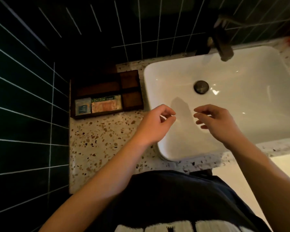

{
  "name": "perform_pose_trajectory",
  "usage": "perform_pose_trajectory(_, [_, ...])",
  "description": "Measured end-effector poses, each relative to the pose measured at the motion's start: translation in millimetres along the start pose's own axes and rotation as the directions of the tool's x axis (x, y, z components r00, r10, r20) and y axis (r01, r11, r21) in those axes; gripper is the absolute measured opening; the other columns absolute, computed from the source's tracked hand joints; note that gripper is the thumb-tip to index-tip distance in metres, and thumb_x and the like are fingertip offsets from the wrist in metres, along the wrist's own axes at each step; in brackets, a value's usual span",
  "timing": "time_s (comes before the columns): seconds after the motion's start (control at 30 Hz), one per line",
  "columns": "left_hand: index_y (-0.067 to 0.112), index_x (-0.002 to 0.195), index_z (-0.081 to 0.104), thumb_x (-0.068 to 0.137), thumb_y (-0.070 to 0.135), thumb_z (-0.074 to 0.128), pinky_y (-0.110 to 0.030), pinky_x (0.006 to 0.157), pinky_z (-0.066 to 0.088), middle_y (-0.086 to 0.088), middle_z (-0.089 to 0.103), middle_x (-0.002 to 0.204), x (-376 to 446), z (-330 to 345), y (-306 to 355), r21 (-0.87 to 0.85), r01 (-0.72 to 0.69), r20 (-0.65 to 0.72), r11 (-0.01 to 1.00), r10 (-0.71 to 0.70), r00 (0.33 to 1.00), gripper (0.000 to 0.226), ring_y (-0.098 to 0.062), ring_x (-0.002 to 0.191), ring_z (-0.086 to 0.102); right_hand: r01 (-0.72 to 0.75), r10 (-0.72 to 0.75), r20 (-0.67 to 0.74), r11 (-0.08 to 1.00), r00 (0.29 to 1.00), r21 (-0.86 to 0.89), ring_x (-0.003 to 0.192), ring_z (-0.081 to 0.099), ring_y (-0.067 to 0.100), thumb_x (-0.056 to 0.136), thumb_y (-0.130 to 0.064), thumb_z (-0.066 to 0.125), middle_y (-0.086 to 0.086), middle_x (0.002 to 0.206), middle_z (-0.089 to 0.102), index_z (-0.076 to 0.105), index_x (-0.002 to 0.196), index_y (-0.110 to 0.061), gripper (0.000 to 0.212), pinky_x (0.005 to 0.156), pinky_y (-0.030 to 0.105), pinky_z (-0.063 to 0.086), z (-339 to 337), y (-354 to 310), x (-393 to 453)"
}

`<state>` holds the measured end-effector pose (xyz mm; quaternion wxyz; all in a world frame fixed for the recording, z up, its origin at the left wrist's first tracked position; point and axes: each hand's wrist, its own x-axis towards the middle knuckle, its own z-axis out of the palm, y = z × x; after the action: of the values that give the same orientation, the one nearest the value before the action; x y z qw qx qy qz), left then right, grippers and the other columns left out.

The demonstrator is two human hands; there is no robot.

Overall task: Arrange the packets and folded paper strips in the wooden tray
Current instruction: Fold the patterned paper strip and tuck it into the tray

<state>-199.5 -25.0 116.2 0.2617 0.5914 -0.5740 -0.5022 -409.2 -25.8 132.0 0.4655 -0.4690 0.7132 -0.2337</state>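
Note:
A dark wooden tray [132, 107] with several compartments sits on the terrazzo counter against the tiled wall. Its front compartment holds a pale packet with a blue label [82, 106] at the left and orange and green packets [106, 104] beside it. The other compartments look bare. My left hand [155, 124] hovers over the sink's left rim, right of the tray, fingers loosely curled with nothing visible in them. My right hand [215, 122] hangs over the basin, fingers apart and holding nothing. No paper strips are visible.
A white rectangular sink [241, 91] with a dark drain [201, 87] fills the right side. A metal tap [222, 46] juts over it. Speckled counter [100, 143] stretches in front of the tray. Dark green tiles cover the wall at left and behind.

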Motion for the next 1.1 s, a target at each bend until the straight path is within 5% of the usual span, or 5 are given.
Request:
perform_pose_trajectory(0.33, [0.028,0.100,0.066,0.096,0.027,0.064,-0.021,0.073,0.052,0.013,0.066,0.094,57,191,91,0.068,-0.014,-0.082,0.998,0.020,0.996,0.005,-0.004,0.079,0.062,0.087,-0.087,-0.005,0.995,0.996,0.048,0.087,0.072,0.022,0.096,-0.012,0.060,0.007,0.100,0.072,0.072,0.107,-0.016,0.016,0.078,0.035,0.057,-198,106,57])
perform_pose_trajectory(0.5, [0.027,0.100,0.067,0.095,0.026,0.066,-0.014,0.066,0.047,0.014,0.067,0.093,81,311,146,0.055,0.052,-0.134,0.997,-0.044,0.990,0.005,-0.003,0.078,0.062,0.053,-0.054,0.024,0.997,0.998,0.048,0.079,0.069,0.018,0.095,-0.012,0.065,0.007,0.098,0.071,0.072,0.107,-0.013,0.014,0.070,0.021,0.055,-311,152,86])
perform_pose_trajectory(0.8, [0.021,0.109,0.065,0.096,0.022,0.065,-0.008,0.069,0.046,0.006,0.065,0.108,132,450,219,0.033,0.028,-0.030,0.999,-0.027,0.999,0.013,-0.003,0.091,0.062,-0.152,0.154,-0.093,0.988,0.984,0.025,0.087,0.070,0.026,0.089,-0.021,0.068,0.005,0.096,0.073,0.072,0.100,-0.021,0.012,0.080,0.046,0.059,-432,234,145])
perform_pose_trajectory(0.93, [0.021,0.116,0.060,0.093,0.027,0.066,-0.026,0.068,0.051,0.006,0.062,0.103,178,488,229,-0.056,0.210,0.001,0.976,-0.211,0.978,0.024,-0.013,0.088,0.063,-0.199,0.189,-0.125,0.977,0.974,-0.080,0.078,0.070,0.023,0.087,-0.025,0.064,0.002,0.097,0.072,0.068,0.114,-0.016,0.028,0.067,0.036,0.059,-446,255,182])
perform_pose_trajectory(1.1, [0.018,0.118,0.058,0.093,0.032,0.066,-0.026,0.064,0.041,0.004,0.060,0.102,241,515,219,-0.058,0.459,-0.043,0.886,-0.462,0.886,0.030,-0.016,0.088,0.059,-0.256,0.225,-0.147,0.936,0.963,-0.243,0.071,0.065,0.018,0.091,-0.035,0.061,0.008,0.100,0.070,0.054,0.131,-0.012,0.047,0.054,0.025,0.046,-454,267,225])
